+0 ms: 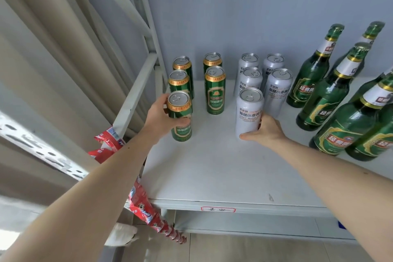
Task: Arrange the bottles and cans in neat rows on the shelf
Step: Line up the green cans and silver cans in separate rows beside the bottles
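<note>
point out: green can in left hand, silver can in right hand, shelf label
green can (180, 127): head view, on its lower label below the fingers.
silver can (247, 112): head view, on the printed side of its body.
shelf label (218, 209): head view, middle of the red-bordered tag on the shelf's front edge.

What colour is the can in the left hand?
Green with a gold band under its silver top, seen in the head view: the can gripped by the left hand.

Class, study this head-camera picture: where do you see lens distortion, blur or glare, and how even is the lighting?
Head view: wide-angle bending leans the green bottles outward at the right and bows the shelf upright at the left; the left edge is smeared with blur; lighting is soft and even, shadows faint; small highlights glint on the can tops, as on the green can in the left hand.
</note>
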Available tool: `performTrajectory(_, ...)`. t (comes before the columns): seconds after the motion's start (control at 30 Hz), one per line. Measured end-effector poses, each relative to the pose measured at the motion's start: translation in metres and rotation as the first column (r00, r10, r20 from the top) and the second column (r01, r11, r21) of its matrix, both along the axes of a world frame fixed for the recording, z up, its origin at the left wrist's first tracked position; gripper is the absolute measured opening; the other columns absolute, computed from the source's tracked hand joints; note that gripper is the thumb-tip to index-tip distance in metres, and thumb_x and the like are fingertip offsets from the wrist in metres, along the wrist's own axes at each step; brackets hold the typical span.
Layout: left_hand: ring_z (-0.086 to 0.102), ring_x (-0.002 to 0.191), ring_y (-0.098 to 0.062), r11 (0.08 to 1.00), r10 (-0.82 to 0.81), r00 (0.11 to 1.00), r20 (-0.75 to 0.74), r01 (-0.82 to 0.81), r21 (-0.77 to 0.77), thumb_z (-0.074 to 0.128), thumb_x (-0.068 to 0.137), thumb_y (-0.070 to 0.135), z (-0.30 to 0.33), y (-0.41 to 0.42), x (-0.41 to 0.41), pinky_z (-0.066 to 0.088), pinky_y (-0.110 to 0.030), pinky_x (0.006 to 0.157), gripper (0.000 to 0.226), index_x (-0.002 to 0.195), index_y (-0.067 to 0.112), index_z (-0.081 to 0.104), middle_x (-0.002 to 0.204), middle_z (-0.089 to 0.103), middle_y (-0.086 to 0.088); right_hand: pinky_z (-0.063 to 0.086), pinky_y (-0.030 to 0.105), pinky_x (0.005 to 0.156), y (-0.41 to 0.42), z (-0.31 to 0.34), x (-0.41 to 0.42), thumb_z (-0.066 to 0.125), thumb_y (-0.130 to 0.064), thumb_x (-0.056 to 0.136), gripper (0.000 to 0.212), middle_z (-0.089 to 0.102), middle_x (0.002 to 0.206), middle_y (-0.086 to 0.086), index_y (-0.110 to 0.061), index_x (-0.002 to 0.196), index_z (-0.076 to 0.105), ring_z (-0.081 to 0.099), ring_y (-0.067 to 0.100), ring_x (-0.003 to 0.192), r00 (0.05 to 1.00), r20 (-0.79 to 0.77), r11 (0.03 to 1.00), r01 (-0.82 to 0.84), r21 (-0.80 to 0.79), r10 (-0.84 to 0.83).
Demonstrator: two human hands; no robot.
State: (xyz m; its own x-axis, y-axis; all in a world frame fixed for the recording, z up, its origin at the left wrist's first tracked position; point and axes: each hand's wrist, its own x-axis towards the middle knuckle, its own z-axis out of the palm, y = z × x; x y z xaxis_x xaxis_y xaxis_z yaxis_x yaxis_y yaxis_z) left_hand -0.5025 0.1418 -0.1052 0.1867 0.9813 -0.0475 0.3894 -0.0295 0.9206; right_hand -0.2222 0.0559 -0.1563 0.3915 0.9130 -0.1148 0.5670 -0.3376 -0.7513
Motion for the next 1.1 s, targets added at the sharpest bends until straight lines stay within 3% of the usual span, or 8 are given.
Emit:
performTrajectory(0.23, 0.057, 0.109, -0.014, 0.999, 0.024, 0.999, 0.043, -0.023, -0.033, 0.084, 0.064, 0.0, -0.005, 0.001, -0.006, 0.048, -0.035, 0.091, 0.072, 0.124, 0.022, 0.052, 0.114, 0.062, 0.008, 0.047, 0.025, 0.078, 0.001, 0.0, -0.001, 0.09, -0.019, 0.057, 0.063, 0.068, 0.103, 0.002, -0.017, 0.112, 0.061, 0.062, 0.022, 0.097, 1.0, -0.007, 1.0, -0.019, -0.007, 0.019)
performTrajectory(0.67, 0.056, 0.11, -0.014, 0.998, -0.035, 0.994, -0.099, 0.039, 0.04, 0.086, 0.064, 0.002, 0.001, 0.017, -0.012, 0.047, -0.037, 0.094, 0.075, 0.126, 0.023, 0.05, 0.117, 0.06, 0.008, 0.049, 0.026, 0.081, 0.016, -0.011, 0.006, 0.092, -0.018, 0.057, 0.065, 0.068, 0.104, -0.002, -0.019, 0.114, 0.062, 0.064, 0.02, 0.098, 0.997, -0.074, 1.0, -0.009, 0.001, 0.009)
performTrajectory(0.87, 0.054, 0.108, -0.011, 0.997, -0.052, 0.993, -0.111, 0.058, 0.051, 0.084, 0.066, 0.002, 0.004, 0.02, -0.005, 0.045, -0.032, 0.092, 0.073, 0.128, 0.022, 0.05, 0.114, 0.059, 0.01, 0.055, 0.035, 0.088, 0.023, -0.017, 0.018, 0.093, -0.025, 0.051, 0.068, 0.072, 0.104, -0.002, -0.019, 0.113, 0.065, 0.067, 0.02, 0.099, 0.997, -0.076, 0.998, -0.034, -0.062, 0.03)
performTrajectory(1.0, 0.053, 0.107, -0.01, 0.997, -0.059, 0.991, -0.12, 0.065, 0.041, 0.082, 0.068, 0.002, 0.005, 0.021, -0.002, 0.044, -0.03, 0.09, 0.073, 0.13, 0.021, 0.049, 0.114, 0.057, 0.011, 0.055, 0.038, 0.091, 0.026, -0.017, 0.022, 0.089, -0.039, 0.038, 0.083, 0.072, 0.103, -0.004, -0.021, 0.115, 0.064, 0.067, 0.019, 0.099, 0.995, -0.085, 0.996, -0.056, -0.075, 0.05)
performTrajectory(1.1, 0.051, 0.107, -0.009, 0.998, -0.045, 0.991, -0.123, 0.05, 0.039, 0.082, 0.069, 0.002, 0.005, 0.022, -0.002, 0.044, -0.03, 0.087, 0.073, 0.131, 0.023, 0.048, 0.118, 0.055, 0.009, 0.054, 0.037, 0.092, 0.028, -0.019, 0.024, 0.093, -0.027, 0.05, 0.074, 0.071, 0.106, -0.003, -0.02, 0.117, 0.063, 0.066, 0.02, 0.101, 0.994, -0.091, 0.994, -0.073, -0.085, 0.066)
